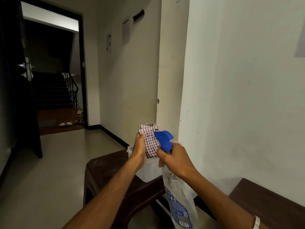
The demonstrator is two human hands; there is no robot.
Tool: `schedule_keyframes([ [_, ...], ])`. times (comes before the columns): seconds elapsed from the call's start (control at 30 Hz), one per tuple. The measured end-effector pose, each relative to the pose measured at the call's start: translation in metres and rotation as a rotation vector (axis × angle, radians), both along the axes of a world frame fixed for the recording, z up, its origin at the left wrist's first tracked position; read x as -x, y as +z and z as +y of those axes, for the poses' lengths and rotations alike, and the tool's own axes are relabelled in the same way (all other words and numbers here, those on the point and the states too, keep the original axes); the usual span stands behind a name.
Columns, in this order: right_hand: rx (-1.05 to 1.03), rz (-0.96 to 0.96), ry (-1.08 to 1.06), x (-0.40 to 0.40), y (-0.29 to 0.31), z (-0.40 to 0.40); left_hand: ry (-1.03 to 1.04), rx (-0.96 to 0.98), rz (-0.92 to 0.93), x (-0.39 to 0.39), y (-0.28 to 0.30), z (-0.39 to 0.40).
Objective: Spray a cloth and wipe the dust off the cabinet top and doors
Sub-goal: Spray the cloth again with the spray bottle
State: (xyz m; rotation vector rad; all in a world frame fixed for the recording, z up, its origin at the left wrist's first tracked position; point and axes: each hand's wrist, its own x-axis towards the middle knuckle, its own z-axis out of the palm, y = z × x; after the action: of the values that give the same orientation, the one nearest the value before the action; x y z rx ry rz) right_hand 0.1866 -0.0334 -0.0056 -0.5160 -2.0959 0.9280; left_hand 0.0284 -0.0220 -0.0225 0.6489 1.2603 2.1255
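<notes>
Gripping the cloth (150,142) in my left hand (140,148), I hold it up over the tub (148,171) on the desk (105,171). My right hand (177,160) grasps the bottle (177,195) by its neck, blue nozzle (163,138) touching the cloth.

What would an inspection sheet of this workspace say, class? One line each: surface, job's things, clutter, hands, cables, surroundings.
Surface: dark brown stool beside the wall; brown cabinet top at lower right.
Job's things: checked cloth; clear spray bottle, blue nozzle facing the cloth.
Clutter: translucent plastic tub on the stool.
Hands: left hand grips the cloth; right hand grips the bottle neck.
Cables: nothing seen.
Surroundings: open doorway to dark stairs, shoes on the floor, papers on the wall.
</notes>
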Motion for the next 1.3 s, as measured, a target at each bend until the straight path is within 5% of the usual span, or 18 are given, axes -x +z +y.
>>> schedule_keyframes([
  [1.3,0.047,-0.078,-0.01,-0.036,-0.05,0.008,-0.045,-0.052,-0.025,0.007,-0.007,0.004],
])
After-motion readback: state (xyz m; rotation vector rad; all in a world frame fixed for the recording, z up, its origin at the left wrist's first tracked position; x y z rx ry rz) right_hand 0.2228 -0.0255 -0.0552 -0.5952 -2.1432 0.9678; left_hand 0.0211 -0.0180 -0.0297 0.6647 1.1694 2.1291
